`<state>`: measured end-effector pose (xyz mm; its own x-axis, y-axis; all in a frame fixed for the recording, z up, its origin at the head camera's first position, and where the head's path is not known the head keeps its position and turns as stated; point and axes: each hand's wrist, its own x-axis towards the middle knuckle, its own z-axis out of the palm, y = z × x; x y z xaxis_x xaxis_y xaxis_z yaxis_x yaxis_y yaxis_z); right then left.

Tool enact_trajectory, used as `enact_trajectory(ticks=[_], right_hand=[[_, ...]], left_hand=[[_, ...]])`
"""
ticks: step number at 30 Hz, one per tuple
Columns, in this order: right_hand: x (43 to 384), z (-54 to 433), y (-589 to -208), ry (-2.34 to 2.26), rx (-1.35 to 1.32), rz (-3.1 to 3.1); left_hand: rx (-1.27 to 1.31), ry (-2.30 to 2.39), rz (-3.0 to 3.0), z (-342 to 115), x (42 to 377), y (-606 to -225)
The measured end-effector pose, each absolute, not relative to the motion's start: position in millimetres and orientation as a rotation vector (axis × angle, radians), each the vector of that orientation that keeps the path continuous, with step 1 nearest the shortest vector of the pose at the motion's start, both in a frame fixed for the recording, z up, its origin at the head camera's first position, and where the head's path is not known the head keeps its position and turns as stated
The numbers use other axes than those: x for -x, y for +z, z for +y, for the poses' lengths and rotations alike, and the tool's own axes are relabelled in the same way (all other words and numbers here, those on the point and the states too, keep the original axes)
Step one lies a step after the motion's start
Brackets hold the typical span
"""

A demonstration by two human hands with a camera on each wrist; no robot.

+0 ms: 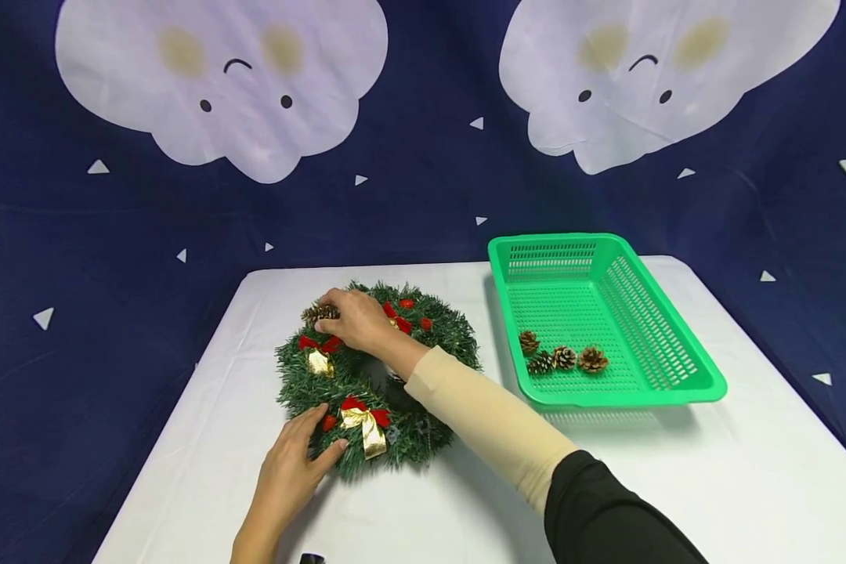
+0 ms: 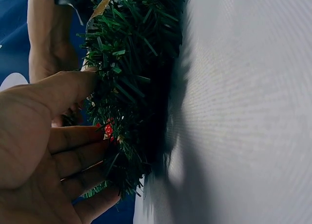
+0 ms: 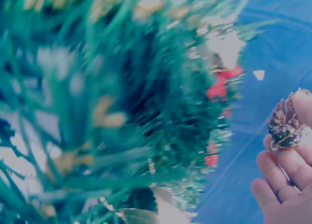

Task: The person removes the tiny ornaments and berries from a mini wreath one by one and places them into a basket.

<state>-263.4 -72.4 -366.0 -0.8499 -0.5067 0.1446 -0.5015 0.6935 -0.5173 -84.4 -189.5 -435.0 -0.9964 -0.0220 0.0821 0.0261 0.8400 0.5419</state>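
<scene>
A green Christmas wreath [image 1: 402, 435] with red and gold bows lies on the white table. Between thumb and fingers, my right hand [image 1: 363, 319] pinches a brown pine cone [image 1: 319, 313] over the wreath's far left part. In the right wrist view the same pine cone [image 3: 284, 126] shows pale-tipped scales and a small loop at its base, held out beside the blurred greenery. My left hand [image 1: 291, 462] rests against the wreath's near left edge, thumb spread from the fingers. In the left wrist view its fairly straight fingers [image 2: 80, 158] touch the greenery near a red berry [image 2: 108, 130].
A green plastic basket [image 1: 684, 345] stands right of the wreath, with several pine cones [image 1: 564, 358] in its near left corner. Behind the table [image 1: 254, 313] hangs a dark blue cloth [image 1: 423, 196] with clouds and triangles. A small black object [image 1: 312, 558] shows at the bottom edge.
</scene>
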Motion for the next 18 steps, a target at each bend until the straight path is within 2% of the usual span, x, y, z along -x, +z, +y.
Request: enact_trajectory(ticks=[18], right_hand=[[234.1,-41.6,-343.2,-1.185,0.709,2.806]], left_hand=[[0.017,-0.871,-2.924,-190.3,83.9,-434.8]])
